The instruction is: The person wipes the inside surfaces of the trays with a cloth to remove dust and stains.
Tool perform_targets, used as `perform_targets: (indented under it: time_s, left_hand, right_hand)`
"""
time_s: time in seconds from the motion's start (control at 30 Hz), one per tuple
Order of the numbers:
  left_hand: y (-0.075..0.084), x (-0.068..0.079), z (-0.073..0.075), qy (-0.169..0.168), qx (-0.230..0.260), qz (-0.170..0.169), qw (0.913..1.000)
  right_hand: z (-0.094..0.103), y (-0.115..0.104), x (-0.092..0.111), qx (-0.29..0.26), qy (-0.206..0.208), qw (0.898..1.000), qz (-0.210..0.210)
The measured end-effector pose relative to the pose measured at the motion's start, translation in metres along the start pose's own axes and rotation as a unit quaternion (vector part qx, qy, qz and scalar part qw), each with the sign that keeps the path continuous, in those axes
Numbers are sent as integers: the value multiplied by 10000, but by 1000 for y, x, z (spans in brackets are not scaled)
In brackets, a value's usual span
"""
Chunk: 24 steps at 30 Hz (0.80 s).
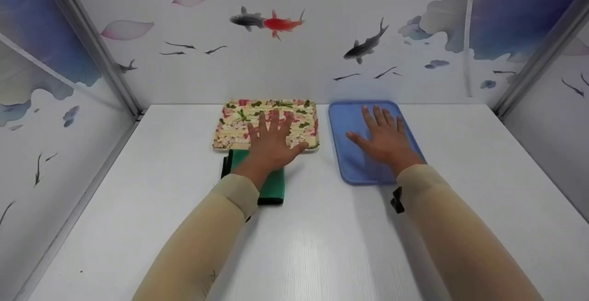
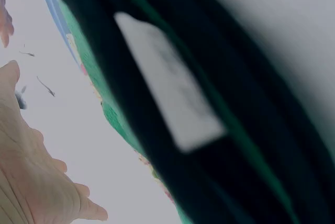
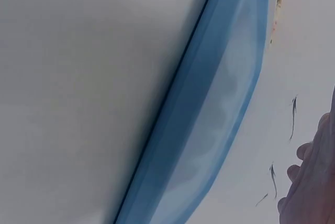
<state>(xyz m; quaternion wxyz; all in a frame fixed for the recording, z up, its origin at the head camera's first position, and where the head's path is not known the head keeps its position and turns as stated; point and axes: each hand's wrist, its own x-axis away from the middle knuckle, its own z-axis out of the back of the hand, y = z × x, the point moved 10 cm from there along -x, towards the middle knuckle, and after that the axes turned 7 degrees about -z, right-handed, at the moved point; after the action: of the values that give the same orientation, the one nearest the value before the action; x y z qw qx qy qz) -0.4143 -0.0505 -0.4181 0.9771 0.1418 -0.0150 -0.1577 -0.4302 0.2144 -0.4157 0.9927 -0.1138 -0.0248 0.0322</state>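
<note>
My left hand (image 1: 271,148), palm down with fingers spread, is over the near edge of a floral-patterned tray (image 1: 232,128) and a folded green cloth (image 1: 272,189) with black edging. In the left wrist view the hand (image 2: 42,177) hangs apart from the cloth (image 2: 118,116), whose white label (image 2: 170,85) faces the camera. My right hand (image 1: 386,141), also spread palm down, is above a blue tray (image 1: 359,172). The right wrist view shows a gap between that hand (image 3: 314,179) and the tray's side (image 3: 196,114). Neither hand holds anything.
Both trays lie side by side at the back of a white table (image 1: 303,250), near a white wall (image 1: 317,71) painted with fish. Side panels (image 1: 41,153) with grey metal posts (image 1: 94,34) bound the table left and right.
</note>
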Motion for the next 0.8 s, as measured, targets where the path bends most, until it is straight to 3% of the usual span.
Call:
perform_targets:
  time_s: [0.8]
  left_hand:
    - [-59, 24, 5, -19, 135, 509, 9986]
  right_hand:
    - [7, 59, 5, -698, -125, 9966, -431]
